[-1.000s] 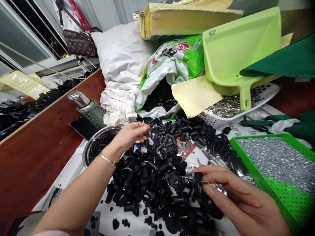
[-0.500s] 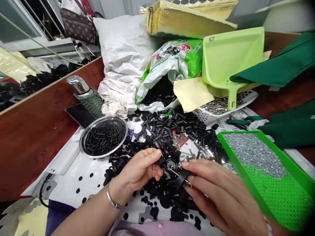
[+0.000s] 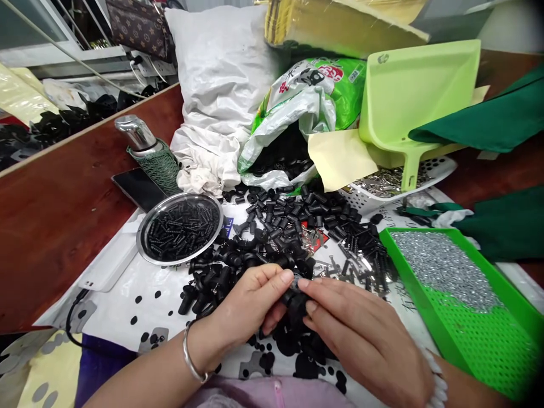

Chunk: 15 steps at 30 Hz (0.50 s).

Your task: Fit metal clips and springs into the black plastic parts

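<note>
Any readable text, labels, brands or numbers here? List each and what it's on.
Nothing reads clearly.
Green and white plastic bag: black characters, red badge, too blurred.
Lime green plastic dustpan: round corner mark, unreadable.
Brown patterned handbag: repeating monogram, too small.
White printed sheet: red patch, blurred.
Small black plastic part between left hand and right hand: no marking visible.

Small black plastic part pinched betw. both hands' fingertips, mostly hidden.
</note>
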Each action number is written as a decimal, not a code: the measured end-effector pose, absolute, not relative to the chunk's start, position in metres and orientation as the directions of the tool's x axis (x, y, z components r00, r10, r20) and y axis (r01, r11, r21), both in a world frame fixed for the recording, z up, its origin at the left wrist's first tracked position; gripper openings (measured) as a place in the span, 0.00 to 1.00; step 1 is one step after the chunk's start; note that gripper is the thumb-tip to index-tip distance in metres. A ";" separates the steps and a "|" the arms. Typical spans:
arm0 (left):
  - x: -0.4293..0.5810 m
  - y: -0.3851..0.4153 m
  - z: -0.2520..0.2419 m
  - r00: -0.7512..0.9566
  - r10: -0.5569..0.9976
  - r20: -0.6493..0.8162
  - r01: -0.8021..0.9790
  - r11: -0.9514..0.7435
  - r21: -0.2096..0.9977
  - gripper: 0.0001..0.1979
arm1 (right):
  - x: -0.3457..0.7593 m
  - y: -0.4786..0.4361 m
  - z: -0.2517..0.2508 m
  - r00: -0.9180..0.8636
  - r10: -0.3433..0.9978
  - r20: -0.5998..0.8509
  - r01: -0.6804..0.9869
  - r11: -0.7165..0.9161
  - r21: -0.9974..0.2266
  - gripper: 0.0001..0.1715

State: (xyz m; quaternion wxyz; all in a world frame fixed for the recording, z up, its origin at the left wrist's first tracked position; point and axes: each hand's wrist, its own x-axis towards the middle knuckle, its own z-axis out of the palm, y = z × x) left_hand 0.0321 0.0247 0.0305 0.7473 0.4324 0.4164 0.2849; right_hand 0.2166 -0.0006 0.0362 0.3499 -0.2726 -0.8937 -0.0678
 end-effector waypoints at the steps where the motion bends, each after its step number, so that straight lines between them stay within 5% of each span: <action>1: 0.033 0.024 0.031 0.492 0.792 -0.362 -0.028 0.430 0.902 0.22 | 0.216 0.000 0.037 -0.593 0.468 0.655 0.543 0.833 -0.104 0.11; 6: 0.035 0.023 0.030 0.461 0.838 -0.293 -0.008 0.334 0.943 0.25 | 0.217 0.001 0.038 -0.664 0.466 0.584 0.532 0.844 -0.069 0.19; 12: 0.036 0.019 0.025 0.396 0.884 -0.249 0.162 0.199 0.966 0.24 | 0.220 0.000 0.038 -0.700 0.466 0.541 0.556 0.831 0.004 0.18; 15: 0.034 0.019 0.028 0.378 0.916 -0.135 0.278 0.027 0.960 0.24 | 0.217 -0.003 0.034 -0.643 0.512 0.570 0.588 0.807 -0.060 0.16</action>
